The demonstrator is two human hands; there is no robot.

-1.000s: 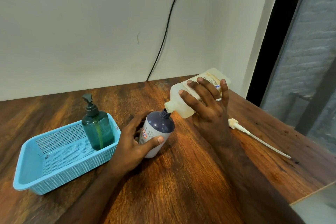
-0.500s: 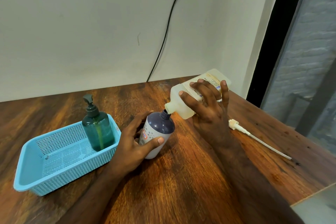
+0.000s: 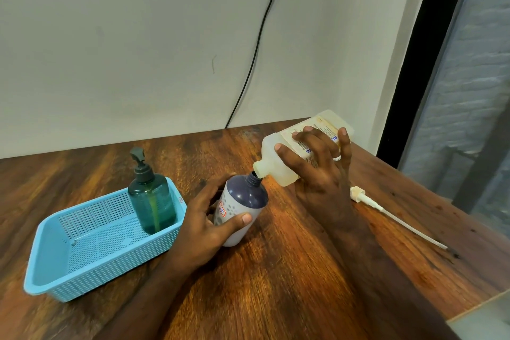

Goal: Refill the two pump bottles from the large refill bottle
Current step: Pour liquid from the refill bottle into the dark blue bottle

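My right hand (image 3: 321,171) grips the large pale refill bottle (image 3: 278,163), tipped down to the left so its open mouth meets the neck of the white bottle with the dark purple top (image 3: 242,201). My left hand (image 3: 209,226) holds that uncapped bottle upright on the wooden table (image 3: 276,270), thumb across its front. A green pump bottle (image 3: 151,201) with its pump fitted stands in the far right corner of the blue basket (image 3: 96,265). A white pump head with a long tube (image 3: 386,210) lies on the table to the right of my right hand.
A black cable (image 3: 259,41) runs down the white wall behind the table. The table's right edge and a dark door frame (image 3: 414,63) lie to the right. A pale surface (image 3: 491,320) shows past the table's near right corner.
The refill bottle has stayed tipped at the purple-topped bottle's neck, with only a slight shift of my right hand's fingers. My left hand has not moved.
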